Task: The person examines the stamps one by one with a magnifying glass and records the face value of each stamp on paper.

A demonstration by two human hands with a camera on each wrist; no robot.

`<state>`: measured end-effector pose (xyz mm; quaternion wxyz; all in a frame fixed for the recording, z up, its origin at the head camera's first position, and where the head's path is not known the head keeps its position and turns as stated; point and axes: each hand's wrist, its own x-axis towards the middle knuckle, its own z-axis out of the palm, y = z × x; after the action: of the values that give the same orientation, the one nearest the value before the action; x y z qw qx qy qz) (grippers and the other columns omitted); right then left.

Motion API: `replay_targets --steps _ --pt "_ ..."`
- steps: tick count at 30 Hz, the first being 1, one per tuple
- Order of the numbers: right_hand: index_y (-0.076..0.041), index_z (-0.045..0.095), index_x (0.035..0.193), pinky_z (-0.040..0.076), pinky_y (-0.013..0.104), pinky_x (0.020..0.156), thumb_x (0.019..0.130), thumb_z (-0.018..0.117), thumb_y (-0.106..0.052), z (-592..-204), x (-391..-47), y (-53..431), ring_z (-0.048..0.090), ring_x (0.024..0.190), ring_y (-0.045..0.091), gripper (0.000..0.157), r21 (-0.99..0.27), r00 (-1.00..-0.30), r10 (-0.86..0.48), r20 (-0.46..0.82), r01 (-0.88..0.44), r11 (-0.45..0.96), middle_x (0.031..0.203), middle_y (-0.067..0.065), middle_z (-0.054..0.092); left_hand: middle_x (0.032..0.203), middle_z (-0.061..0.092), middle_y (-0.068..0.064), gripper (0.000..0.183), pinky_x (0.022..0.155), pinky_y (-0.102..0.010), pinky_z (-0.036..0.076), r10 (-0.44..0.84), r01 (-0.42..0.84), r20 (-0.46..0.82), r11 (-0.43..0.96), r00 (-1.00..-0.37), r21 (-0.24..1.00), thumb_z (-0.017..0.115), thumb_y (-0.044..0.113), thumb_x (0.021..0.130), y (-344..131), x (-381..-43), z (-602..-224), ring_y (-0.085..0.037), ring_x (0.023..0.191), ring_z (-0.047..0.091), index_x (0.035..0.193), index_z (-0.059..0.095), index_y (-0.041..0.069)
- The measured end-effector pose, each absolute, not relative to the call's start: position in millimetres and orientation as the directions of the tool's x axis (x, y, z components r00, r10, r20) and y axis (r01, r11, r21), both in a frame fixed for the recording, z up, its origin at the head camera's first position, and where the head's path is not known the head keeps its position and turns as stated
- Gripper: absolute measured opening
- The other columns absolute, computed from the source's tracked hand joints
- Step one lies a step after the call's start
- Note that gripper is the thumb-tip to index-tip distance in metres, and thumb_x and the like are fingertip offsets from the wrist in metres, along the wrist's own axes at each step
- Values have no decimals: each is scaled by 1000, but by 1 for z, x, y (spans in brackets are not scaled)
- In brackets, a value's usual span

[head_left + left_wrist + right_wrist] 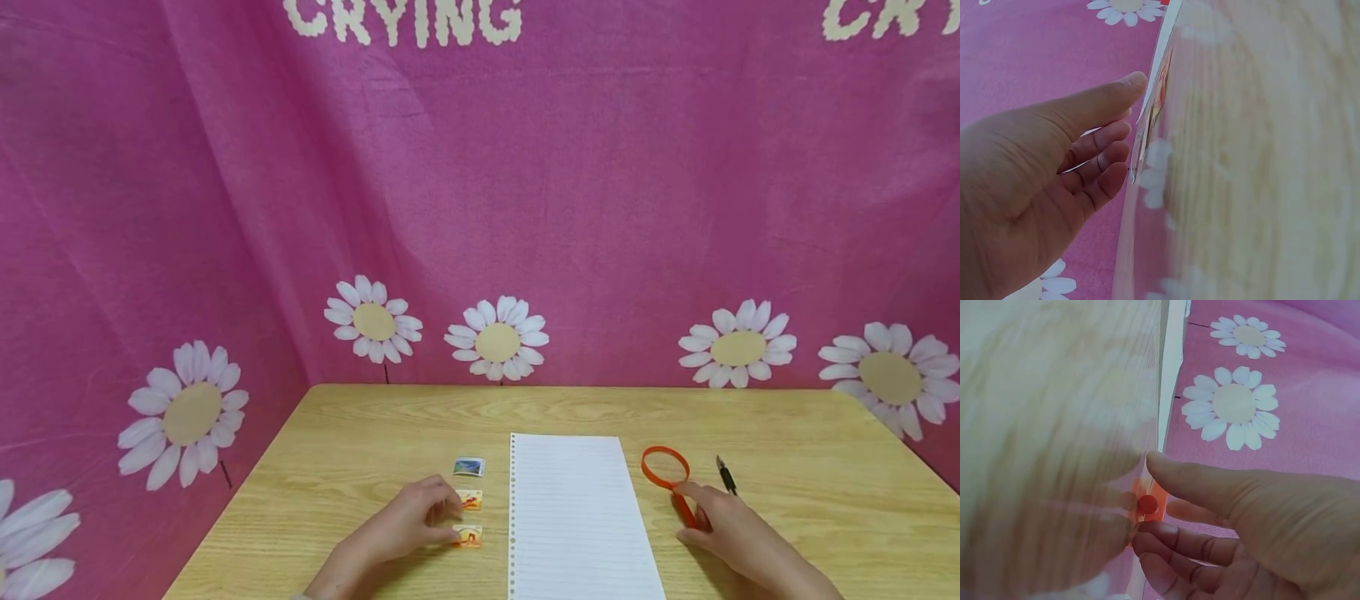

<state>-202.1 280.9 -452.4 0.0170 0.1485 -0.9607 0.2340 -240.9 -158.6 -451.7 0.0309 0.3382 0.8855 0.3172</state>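
Note:
Three small stamp-like pictures lie in a column left of the paper: a blue-green one [469, 467] farthest, an orange-yellow one [472, 500] in the middle, another orange one [470, 536] nearest. My left hand [405, 521] is beside them, its fingertips overlapping the middle picture's left edge and its thumb tip at the nearest one. Its fingers are loosely bent in the left wrist view. At the right lies an orange-red magnifying glass [666, 483]. My right hand [731, 529] is over its handle [1147, 504], with thumb and fingers apart on either side of the handle's end.
A lined sheet of loose-leaf paper [573, 508], with punched holes along its left edge, lies between the hands. A black pen [726, 475] rests right of the magnifying glass. Behind the wooden table [405, 408] hangs a pink cloth [570, 208] with daisies.

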Motion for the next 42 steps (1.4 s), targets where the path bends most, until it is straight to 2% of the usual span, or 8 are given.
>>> replay_targets --steps 3,14,20,29,38,42 --pt "0 59 108 36 19 55 78 80 -15 -453 -202 281 35 58 -1 40 -430 -950 -294 109 -311 847 68 -6 47 91 59 7 20 73 -16 45 629 579 137 580 -765 573 79 25 82 -157 -241 -452 1 79 48 93 66 15" --pt "-2 62 107 37 20 57 78 79 -15 -452 -205 278 38 62 2 36 -426 -971 -234 55 -235 874 74 -4 51 89 58 9 13 72 -14 45 664 607 103 595 -740 527 77 23 84 -157 -243 -454 3 77 47 91 68 16" --pt "-3 58 103 36 20 56 81 77 -14 -451 -205 278 37 59 4 31 -462 -979 -202 26 -191 866 70 -2 49 88 57 9 12 70 -13 43 665 601 87 601 -742 526 76 24 85 -157 -244 -454 3 76 45 91 69 17" --pt "-5 52 100 33 21 55 81 77 -12 -453 -205 278 34 57 4 32 -457 -980 -191 51 -193 868 69 -2 45 90 58 9 12 72 -14 45 666 599 80 605 -742 525 75 23 86 -157 -243 -453 4 78 47 92 68 16" --pt "-5 52 94 36 21 56 82 76 -11 -460 -208 278 38 60 3 27 -390 -968 -214 129 -248 887 69 -4 51 85 54 8 12 67 -13 41 672 608 90 593 -735 528 76 23 85 -158 -244 -455 2 75 44 91 68 17" --pt "-4 52 91 34 21 55 83 74 -10 -462 -208 276 36 59 3 25 -382 -963 -222 151 -264 886 67 -4 49 84 54 8 11 66 -13 41 671 602 86 591 -736 537 76 23 85 -158 -244 -455 3 74 44 92 68 17"
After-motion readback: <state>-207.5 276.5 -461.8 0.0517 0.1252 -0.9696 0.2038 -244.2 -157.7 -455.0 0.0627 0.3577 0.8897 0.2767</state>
